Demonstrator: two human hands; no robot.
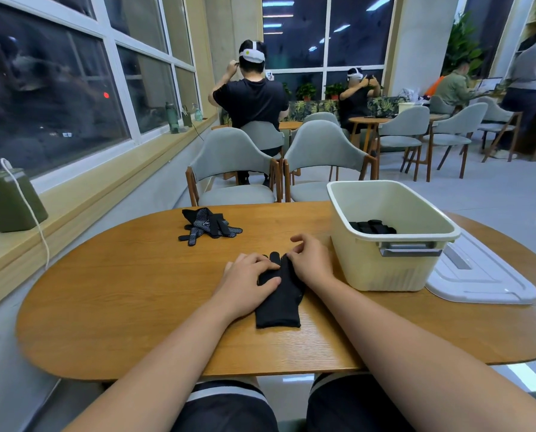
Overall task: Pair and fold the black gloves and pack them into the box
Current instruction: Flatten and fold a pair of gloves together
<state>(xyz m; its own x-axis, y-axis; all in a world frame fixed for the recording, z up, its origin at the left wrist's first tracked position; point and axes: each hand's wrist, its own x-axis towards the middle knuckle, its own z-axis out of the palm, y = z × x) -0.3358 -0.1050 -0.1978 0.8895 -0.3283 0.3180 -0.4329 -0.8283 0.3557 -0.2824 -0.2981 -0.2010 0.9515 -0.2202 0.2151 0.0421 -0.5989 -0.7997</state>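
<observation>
A black glove pair (280,302) lies flat on the wooden table (129,291), cuff toward me. My left hand (248,282) rests on its left side, thumb and fingers spread over the glove's fingers. My right hand (308,260) has curled fingers that pinch the glove's fingertips at its far right edge. A loose heap of black gloves with dotted palms (209,227) sits farther back on the left. The cream plastic box (391,269) stands to the right and holds folded black gloves (373,227).
The box's white lid (481,275) lies flat to the right of the box. Two grey chairs (235,169) stand across the table. A green case with a white cord (11,199) sits on the window ledge. People sit at tables behind.
</observation>
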